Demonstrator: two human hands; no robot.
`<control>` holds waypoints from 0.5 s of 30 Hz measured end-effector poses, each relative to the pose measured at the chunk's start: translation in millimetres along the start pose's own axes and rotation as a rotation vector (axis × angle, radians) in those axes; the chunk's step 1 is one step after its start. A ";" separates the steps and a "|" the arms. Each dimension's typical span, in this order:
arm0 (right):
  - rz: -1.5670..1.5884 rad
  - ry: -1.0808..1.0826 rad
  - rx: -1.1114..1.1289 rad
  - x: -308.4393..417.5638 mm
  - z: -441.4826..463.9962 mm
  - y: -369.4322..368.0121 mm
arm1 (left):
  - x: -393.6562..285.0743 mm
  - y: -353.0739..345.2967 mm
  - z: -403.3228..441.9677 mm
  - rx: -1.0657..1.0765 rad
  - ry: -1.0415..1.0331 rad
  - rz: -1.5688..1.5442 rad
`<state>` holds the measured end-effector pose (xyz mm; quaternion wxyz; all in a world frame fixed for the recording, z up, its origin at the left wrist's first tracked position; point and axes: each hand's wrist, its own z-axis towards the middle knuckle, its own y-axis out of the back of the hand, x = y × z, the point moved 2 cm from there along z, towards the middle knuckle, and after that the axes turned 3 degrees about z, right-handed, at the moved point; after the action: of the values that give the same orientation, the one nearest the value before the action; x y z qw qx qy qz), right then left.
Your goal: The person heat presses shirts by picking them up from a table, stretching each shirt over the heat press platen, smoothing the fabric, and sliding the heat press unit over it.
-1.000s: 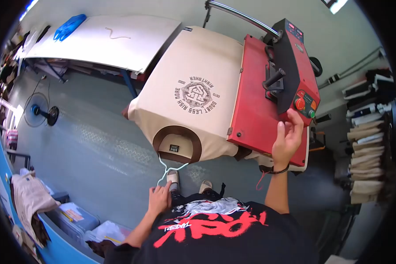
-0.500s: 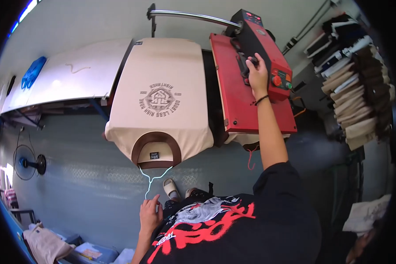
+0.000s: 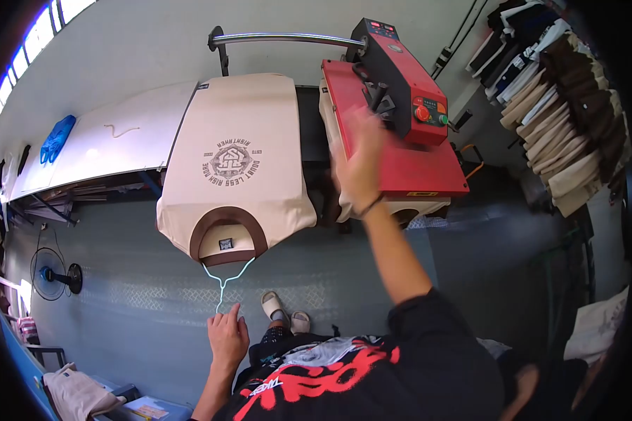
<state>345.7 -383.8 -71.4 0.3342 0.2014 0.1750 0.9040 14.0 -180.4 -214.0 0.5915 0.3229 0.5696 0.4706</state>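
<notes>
My left hand (image 3: pixel 228 335) is closed around the lower end of a pale blue clothes hanger (image 3: pixel 222 282); its hook is hidden in my fingers. The hanger comes out of the brown collar of a beige T-shirt (image 3: pixel 253 189), which lies flat over a platen with a dark printed emblem facing up. My right hand (image 3: pixel 360 158), smeared by motion, is in front of the red heat press (image 3: pixel 414 168) with its fingers stretched out, apart from the black handle (image 3: pixel 378 97). A second beige garment (image 3: pixel 399 207) shows under the edges of the red press plate.
A metal rail (image 3: pixel 288 38) runs behind the platen to the press. To the left stands a white table (image 3: pixel 126 144) with a blue bundle (image 3: pixel 57 139) on it. Folded clothes (image 3: pixel 555 126) are stacked at right. A fan (image 3: pixel 60 277) stands at lower left. Another person's arm (image 3: pixel 523 386) shows at lower right.
My right hand has let go of the press handle and moved left and down. My left hand stays at the hanger. The whole view has shifted slightly.
</notes>
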 end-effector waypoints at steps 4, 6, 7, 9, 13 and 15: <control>0.356 0.334 0.831 128.5 -123.8 -15.0 | -30.9 22.3 -3.5 -0.073 -0.018 -0.034; 0.232 0.541 0.895 158.6 -162.3 -12.9 | -40.2 43.4 -6.0 -0.072 -0.048 -0.001; 0.243 0.539 0.904 167.5 -170.8 -11.7 | -43.5 52.9 -8.0 -0.014 -0.022 0.014; 0.493 0.359 0.719 180.0 -178.0 -8.1 | -51.3 50.6 -18.5 -0.028 -0.027 0.006; 0.352 0.317 0.618 213.1 -234.8 -25.8 | -24.9 -0.4 -41.4 -0.013 -0.017 -0.032; 0.349 0.295 0.676 214.6 -273.2 -32.4 | -8.3 -22.7 -62.3 0.111 0.012 -0.039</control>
<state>82.3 -265.4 -267.2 0.0623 0.1947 0.4714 0.8579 -41.8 -205.6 -240.7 0.5784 0.3412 0.6045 0.4286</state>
